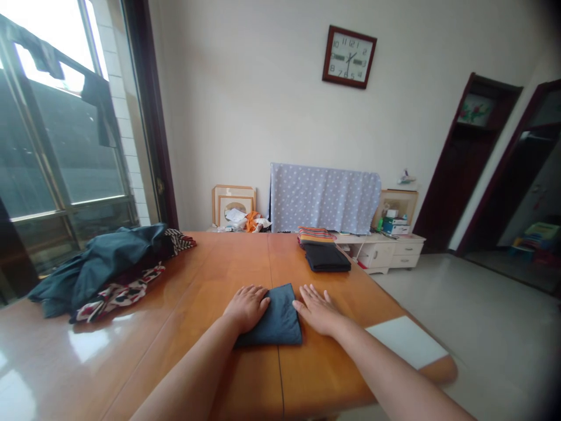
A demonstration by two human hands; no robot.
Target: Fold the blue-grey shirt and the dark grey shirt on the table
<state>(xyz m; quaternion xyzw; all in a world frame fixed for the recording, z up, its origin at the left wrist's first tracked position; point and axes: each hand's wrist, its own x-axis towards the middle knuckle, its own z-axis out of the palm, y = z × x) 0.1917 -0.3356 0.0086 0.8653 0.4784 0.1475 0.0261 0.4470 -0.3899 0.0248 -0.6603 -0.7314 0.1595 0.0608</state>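
A folded dark blue garment [280,318] lies flat on the wooden table [228,263] in front of me. Resting flat on its left part is my left hand [249,305], palm down with the fingers stretched out. My right hand [319,309] is at the garment's right edge, fingers spread, its thumb touching the cloth and the rest over the tabletop. Neither hand grips anything. What lies under the left palm is hidden.
A loose heap of dark clothes [114,263] covers the table's left side. Toward the far right edge sit a folded black garment [328,258] and striped folded cloth [316,235]. A pale sheet [407,340] lies at the right edge. Behind stands a white cabinet [390,255].
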